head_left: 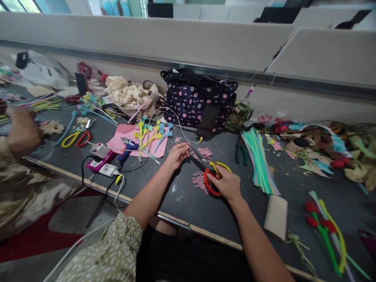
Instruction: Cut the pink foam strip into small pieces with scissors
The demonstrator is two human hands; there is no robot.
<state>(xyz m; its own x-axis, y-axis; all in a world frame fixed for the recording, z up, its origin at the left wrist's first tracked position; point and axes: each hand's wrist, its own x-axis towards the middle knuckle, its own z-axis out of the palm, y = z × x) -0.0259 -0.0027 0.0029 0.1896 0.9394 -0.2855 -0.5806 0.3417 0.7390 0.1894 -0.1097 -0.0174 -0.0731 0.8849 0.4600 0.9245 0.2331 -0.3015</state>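
Observation:
My right hand (227, 183) is closed round the red and yellow handles of a pair of scissors (202, 157), whose blades point up and left. Close to the blade tips, my left hand (178, 155) is pinched; whatever lies between its fingertips is too small to make out. Short pink cut pieces (199, 182) lie in a pile under the scissors, and a second pile of pink pieces (205, 152) is just behind the blades. Left of my left hand, yellow and blue fuzzy-stem flowers (147, 135) rest on a pink sheet (119, 135).
Green-handled pliers (241, 152) and a bundle of green fuzzy stems (258, 160) lie to the right, near a cardboard tube (276, 217). Glue guns (101, 163) with cables are at left. A phone (208, 120) leans on a dotted bag (188, 98). Another person's arm (25, 129) is far left.

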